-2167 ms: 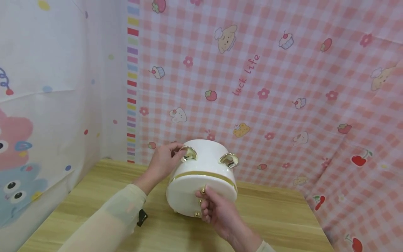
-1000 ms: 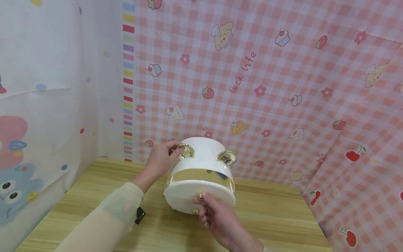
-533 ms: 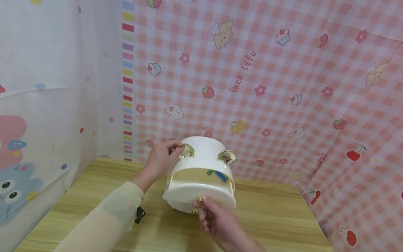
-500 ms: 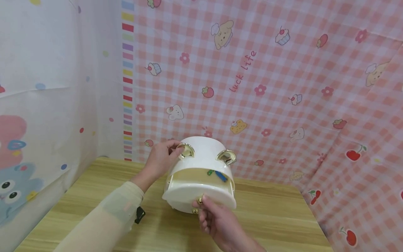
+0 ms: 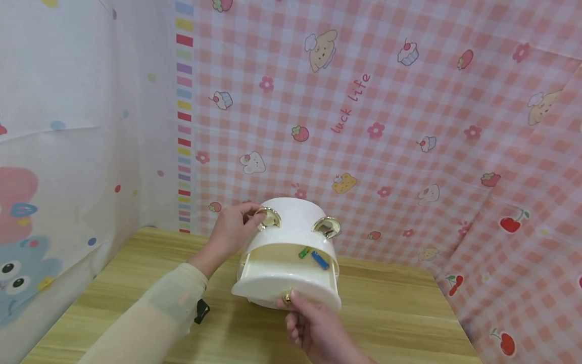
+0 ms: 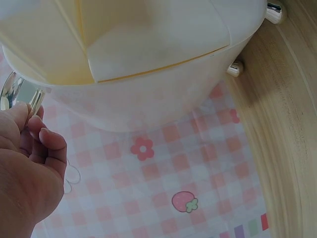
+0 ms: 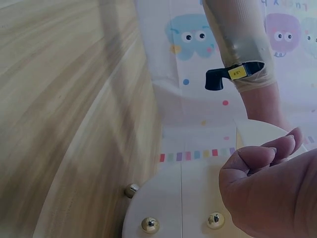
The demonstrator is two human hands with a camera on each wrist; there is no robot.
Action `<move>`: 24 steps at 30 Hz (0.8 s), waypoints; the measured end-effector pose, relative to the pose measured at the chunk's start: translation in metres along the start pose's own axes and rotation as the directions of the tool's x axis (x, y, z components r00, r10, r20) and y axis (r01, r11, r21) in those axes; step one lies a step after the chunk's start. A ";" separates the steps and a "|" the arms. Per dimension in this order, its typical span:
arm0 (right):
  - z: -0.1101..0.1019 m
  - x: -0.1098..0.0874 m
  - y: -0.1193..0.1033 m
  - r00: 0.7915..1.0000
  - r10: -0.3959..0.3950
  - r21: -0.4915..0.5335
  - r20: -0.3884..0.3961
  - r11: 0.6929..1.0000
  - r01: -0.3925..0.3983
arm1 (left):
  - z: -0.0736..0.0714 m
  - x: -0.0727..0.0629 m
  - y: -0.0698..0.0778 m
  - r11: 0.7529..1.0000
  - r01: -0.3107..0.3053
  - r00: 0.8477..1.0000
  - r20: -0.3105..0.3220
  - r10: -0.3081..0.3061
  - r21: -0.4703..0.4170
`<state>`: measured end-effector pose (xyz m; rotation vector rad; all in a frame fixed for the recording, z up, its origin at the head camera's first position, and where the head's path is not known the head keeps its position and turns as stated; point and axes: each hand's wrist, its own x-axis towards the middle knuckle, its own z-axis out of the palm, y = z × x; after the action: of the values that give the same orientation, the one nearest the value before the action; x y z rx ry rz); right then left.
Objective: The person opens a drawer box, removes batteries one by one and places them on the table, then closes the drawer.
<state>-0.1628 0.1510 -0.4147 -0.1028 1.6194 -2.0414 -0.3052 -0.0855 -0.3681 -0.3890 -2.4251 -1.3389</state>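
Observation:
A white storage box (image 5: 297,222) with shiny gold ears stands on the table against the back cloth. My left hand (image 5: 234,230) pinches its left gold ear (image 5: 271,218), a grip also visible in the left wrist view. At the front, the top drawer (image 5: 268,286) is pulled out and tilts downward. Its gold knob (image 5: 287,297) is held between the thumb and fingers of my right hand (image 5: 320,328). Inside the drawer lie a small blue battery-like cylinder (image 5: 320,260) and a green one (image 5: 304,252). Lower gold knobs (image 7: 150,225) show in the right wrist view.
The wooden table (image 5: 386,323) extends around the box. A pink checked cloth (image 5: 409,111) hangs close behind it and along the right; a white printed cloth (image 5: 77,167) hangs at left. A black strap-mounted piece (image 5: 202,311) sits at my left wrist.
My right hand has drawn the drawer by its knob toward me and down, from nearly closed to well out. The blue and green cylinders have come into view. My left hand keeps the ear.

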 end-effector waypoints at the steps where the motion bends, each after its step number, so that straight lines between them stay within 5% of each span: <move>1: 0.000 -0.001 0.001 1.000 0.004 0.004 0.000 1.000 -0.004 | 0.000 0.000 0.000 1.000 0.001 1.000 0.000 -0.001 0.000; 24: 0.004 -0.012 0.006 0.999 0.021 -0.008 0.038 1.000 -0.020 | -0.001 0.000 0.000 1.000 0.011 1.000 0.015 -0.011 -0.005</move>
<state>-0.1489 0.1523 -0.4158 -0.1270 1.5984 -2.0061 -0.3049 -0.0862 -0.3683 -0.3894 -2.4397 -1.3523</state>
